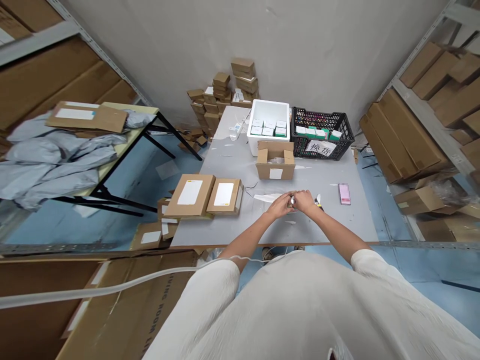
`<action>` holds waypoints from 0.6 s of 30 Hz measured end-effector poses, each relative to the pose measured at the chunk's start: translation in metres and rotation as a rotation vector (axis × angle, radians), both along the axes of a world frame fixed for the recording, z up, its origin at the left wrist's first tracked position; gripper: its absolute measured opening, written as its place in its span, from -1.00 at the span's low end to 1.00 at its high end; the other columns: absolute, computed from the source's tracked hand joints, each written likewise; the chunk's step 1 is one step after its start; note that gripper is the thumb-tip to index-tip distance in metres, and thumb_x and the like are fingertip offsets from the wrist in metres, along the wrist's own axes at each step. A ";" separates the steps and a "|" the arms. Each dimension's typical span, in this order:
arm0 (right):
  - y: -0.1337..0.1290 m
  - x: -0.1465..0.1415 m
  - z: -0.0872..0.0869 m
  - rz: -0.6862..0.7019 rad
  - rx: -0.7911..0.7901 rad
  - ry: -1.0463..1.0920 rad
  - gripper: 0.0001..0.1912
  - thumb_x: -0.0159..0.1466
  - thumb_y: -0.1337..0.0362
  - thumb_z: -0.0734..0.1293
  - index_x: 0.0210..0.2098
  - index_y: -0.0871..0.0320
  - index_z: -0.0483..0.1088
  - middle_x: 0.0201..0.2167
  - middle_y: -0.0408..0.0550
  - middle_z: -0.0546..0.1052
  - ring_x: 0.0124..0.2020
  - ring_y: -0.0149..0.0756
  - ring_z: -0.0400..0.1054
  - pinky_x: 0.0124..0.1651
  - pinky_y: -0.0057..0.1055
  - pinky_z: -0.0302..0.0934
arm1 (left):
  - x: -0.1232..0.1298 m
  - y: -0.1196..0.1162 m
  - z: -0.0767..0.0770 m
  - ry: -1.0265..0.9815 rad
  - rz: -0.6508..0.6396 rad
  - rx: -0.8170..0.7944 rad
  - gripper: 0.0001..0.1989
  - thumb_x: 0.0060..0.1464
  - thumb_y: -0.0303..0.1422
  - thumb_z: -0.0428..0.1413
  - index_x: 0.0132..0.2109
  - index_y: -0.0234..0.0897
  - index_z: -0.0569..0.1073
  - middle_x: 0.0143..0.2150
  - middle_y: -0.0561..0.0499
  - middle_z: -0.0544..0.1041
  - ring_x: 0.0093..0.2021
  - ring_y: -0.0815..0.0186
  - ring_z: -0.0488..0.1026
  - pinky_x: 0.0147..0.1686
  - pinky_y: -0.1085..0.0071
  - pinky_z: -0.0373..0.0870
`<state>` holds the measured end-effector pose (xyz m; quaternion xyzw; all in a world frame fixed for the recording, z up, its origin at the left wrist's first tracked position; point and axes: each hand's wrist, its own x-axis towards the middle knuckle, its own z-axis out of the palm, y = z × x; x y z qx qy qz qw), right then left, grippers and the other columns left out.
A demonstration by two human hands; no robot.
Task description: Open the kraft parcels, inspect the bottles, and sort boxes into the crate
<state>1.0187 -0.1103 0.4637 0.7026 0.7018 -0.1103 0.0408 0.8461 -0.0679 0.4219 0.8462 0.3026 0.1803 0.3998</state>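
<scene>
Near the front edge of the grey table [318, 230], my left hand [280, 205] and my right hand [304, 201] meet around a small, shiny, whitish object [292, 200]. Fingers of both hands are closed on it and cover most of it, so its shape is unclear. Just right of my right hand lies a black and yellow tool [318, 204]. An open cardboard box [276, 171] with a white label stands behind my hands. White paper scraps [267, 198] lie left of my left hand.
Two labelled cardboard boxes [190, 194] [224, 196] sit at the left. Behind are a white foam box [253, 145] and a black crate [339, 150], both holding small white-green boxes. A pink packet [344, 194] lies right. A white cable [161, 274] crosses the lower left.
</scene>
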 end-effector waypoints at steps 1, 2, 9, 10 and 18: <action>0.002 -0.003 0.001 0.005 -0.005 -0.020 -0.61 0.25 0.34 0.52 0.08 0.11 0.59 -0.07 0.22 0.70 0.09 0.09 0.53 0.17 -0.11 0.24 | 0.000 0.000 0.000 -0.004 0.004 -0.003 -0.72 0.03 -0.35 0.37 -0.31 -0.13 0.36 0.23 -0.17 0.56 0.27 -0.02 0.52 0.18 0.09 0.52; 0.003 -0.005 0.002 0.008 -0.013 -0.031 -0.63 0.25 0.34 0.51 0.06 0.11 0.59 -0.08 0.22 0.71 0.09 0.10 0.54 0.17 -0.10 0.23 | 0.000 -0.001 0.000 -0.009 0.006 -0.004 -0.72 0.04 -0.35 0.37 -0.31 -0.14 0.36 0.21 -0.16 0.57 0.24 -0.01 0.53 0.16 0.11 0.52; -0.002 -0.013 0.017 -0.023 -0.021 0.017 -0.66 0.26 0.35 0.45 0.03 0.15 0.55 -0.04 0.28 0.69 0.10 0.15 0.51 0.17 -0.07 0.18 | -0.004 -0.003 -0.003 -0.015 0.063 -0.038 -0.47 0.03 -0.32 0.43 0.11 -0.19 0.43 0.09 -0.14 0.59 0.06 0.03 0.59 0.03 0.19 0.52; -0.005 -0.012 0.020 -0.022 -0.009 0.020 -0.66 0.27 0.34 0.44 0.05 0.15 0.53 -0.03 0.29 0.68 0.10 0.15 0.50 0.16 -0.09 0.19 | -0.004 -0.003 -0.002 -0.015 0.068 -0.047 -0.41 0.03 -0.32 0.43 0.17 -0.19 0.42 0.12 -0.15 0.59 0.07 0.02 0.60 0.03 0.20 0.52; -0.031 0.000 0.036 -0.041 0.109 0.137 -0.67 0.25 0.24 0.40 -0.01 0.12 0.38 -0.02 0.10 0.55 -0.16 -0.09 0.46 -0.15 -0.28 0.24 | -0.002 -0.006 0.003 0.000 0.038 -0.067 0.10 0.04 -0.31 0.37 0.61 -0.10 0.03 0.40 -0.19 0.48 0.28 -0.07 0.52 0.18 0.13 0.46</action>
